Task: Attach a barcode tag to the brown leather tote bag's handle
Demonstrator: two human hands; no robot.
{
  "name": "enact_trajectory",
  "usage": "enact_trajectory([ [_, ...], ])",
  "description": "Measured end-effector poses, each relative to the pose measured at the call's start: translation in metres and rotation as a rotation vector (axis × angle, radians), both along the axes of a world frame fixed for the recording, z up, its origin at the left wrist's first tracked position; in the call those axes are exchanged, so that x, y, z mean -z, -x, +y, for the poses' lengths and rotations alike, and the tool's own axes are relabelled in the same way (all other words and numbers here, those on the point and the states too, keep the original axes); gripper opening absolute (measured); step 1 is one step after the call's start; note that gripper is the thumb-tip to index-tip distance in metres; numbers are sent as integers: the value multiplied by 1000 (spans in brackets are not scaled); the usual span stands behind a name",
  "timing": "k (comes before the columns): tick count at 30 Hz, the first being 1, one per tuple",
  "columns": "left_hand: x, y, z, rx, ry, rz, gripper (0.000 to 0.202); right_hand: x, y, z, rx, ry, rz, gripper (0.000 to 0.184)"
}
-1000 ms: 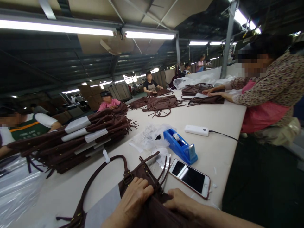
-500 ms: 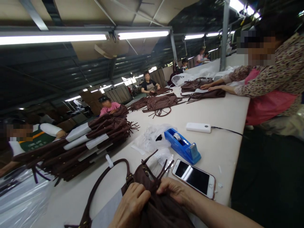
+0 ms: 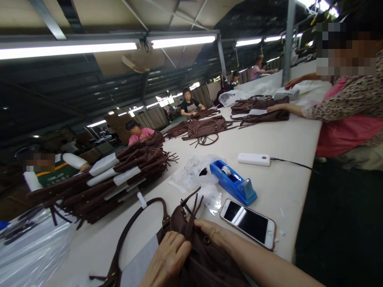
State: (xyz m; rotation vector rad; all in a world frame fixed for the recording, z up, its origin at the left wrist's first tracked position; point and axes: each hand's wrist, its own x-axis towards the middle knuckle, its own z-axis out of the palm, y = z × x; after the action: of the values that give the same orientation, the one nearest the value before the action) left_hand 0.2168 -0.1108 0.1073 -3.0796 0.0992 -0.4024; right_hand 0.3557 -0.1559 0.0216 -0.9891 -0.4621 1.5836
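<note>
The left hand (image 3: 169, 255) grasps a dark-brown, soft, creased bag (image 3: 209, 261) with brassy fittings (image 3: 206, 240), on the table (image 3: 281, 181) at the view's six o'clock; the right hand (image 3: 212, 232) touches it, fingertips hidden, grip unclear. One handle (image 3: 164, 209) arches. From the hands: one phone (image 3: 248, 223) past two o'clock, one tape dispenser (image 3: 233, 187) at one, one bag stack (image 3: 152, 161) at ten.

I count two hands of my own, one left hand (image 3: 170, 255) and one right hand (image 3: 213, 232), one bag (image 3: 209, 265) against them, and one white tie (image 3: 141, 199). On one desk (image 3: 269, 137) I count one phone (image 3: 248, 223), one blue tape dispenser (image 3: 232, 183), one white box (image 3: 253, 159) with one cord (image 3: 289, 162), and one pile of bags (image 3: 89, 203) too tangled to number. I see four nearer people (image 3: 190, 107).
</note>
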Motion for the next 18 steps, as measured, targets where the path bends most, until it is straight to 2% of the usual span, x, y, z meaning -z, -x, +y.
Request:
enact_trajectory([
  [3,-1,3,1,-5,-6,38,22,0,-1,6,-44,56,-97,33],
  [8,-4,2,2,-45,-66,224,16,3,-2,15,213,64,-420,16],
  [12,-3,-9,2,-87,-18,379,21,7,-7,16,284,95,-724,14],
  [15,1,-16,14,-79,79,409,27,8,-10,13,280,102,-866,12],
  [18,7,-22,36,-73,58,403,16,8,-12,10,251,104,-923,17],
])
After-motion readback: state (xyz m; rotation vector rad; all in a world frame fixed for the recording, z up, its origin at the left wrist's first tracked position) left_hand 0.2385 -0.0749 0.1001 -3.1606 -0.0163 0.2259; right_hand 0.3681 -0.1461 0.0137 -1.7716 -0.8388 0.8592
